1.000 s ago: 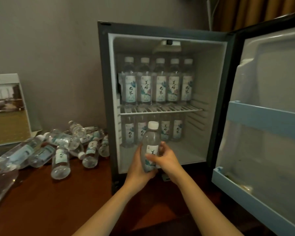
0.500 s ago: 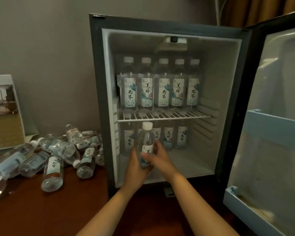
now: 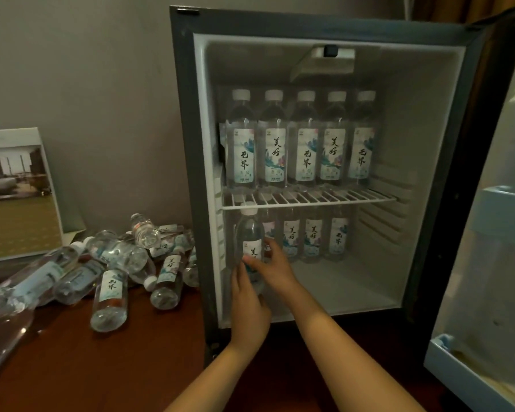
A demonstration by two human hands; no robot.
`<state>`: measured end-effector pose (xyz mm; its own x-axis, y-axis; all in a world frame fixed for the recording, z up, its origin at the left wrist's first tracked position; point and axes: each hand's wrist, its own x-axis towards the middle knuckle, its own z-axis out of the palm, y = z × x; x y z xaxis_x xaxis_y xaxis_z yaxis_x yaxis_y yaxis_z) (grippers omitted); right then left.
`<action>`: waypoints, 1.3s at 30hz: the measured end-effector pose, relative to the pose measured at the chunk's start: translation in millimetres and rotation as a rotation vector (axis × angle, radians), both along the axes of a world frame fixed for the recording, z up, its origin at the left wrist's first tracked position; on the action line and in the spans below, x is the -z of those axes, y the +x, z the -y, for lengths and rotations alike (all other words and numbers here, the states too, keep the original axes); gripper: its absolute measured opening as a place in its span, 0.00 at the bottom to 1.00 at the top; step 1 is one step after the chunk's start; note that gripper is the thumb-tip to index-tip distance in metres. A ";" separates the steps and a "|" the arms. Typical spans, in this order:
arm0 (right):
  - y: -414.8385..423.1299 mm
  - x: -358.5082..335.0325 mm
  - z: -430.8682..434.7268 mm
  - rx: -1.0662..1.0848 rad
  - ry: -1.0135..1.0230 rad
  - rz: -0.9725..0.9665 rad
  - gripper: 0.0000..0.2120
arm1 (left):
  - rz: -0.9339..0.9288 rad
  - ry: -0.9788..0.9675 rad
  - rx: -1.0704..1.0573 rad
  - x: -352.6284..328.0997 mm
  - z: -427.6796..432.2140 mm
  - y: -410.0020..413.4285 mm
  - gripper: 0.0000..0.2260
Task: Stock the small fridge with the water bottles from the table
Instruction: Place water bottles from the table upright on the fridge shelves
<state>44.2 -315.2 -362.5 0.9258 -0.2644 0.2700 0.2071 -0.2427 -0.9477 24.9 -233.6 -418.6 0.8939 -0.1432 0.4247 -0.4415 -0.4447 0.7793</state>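
The small fridge (image 3: 188, 150) stands open on the table. An upright water bottle (image 3: 249, 233) with a white cap is inside its lower compartment at the front left, just under the wire shelf (image 3: 309, 200). My left hand (image 3: 247, 304) grips its base and my right hand (image 3: 272, 267) wraps its label. Several bottles (image 3: 305, 150) stand in a row on the wire shelf. Several more (image 3: 312, 236) stand at the back below. A heap of bottles (image 3: 113, 263) lies on the table left of the fridge.
The fridge door (image 3: 494, 233) hangs open at the right, with pale blue door racks. A framed picture (image 3: 15, 191) leans against the wall at the left. The brown wooden table (image 3: 101, 367) runs along the front.
Both hands have carried the bottle forward and to the left, from in front of the fridge opening into the lower compartment. The view has closed in on the fridge.
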 end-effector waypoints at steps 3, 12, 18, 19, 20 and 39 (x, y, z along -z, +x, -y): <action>5.8 -0.8 -5.2 -0.004 -0.008 -0.016 0.27 | -0.028 -0.008 -0.002 -4.2 -2.7 2.8 0.33; 15.0 -3.4 -14.7 -0.004 0.010 -0.030 0.25 | -0.042 0.016 -0.007 -17.1 -10.6 6.6 0.34; 19.4 -0.8 -21.3 0.056 0.044 -0.028 0.27 | -0.129 0.067 0.012 -21.4 -12.2 6.1 0.35; 19.4 -0.5 -22.6 0.059 0.054 -0.028 0.27 | -0.153 0.081 0.020 -21.6 -13.2 5.5 0.35; 19.3 -0.8 -23.6 0.060 0.059 -0.033 0.28 | -0.179 0.090 0.034 -21.9 -14.5 4.5 0.35; -73.7 -1.6 -72.1 0.069 0.253 -0.091 0.09 | -0.085 0.014 0.191 -17.6 -139.4 -43.0 0.16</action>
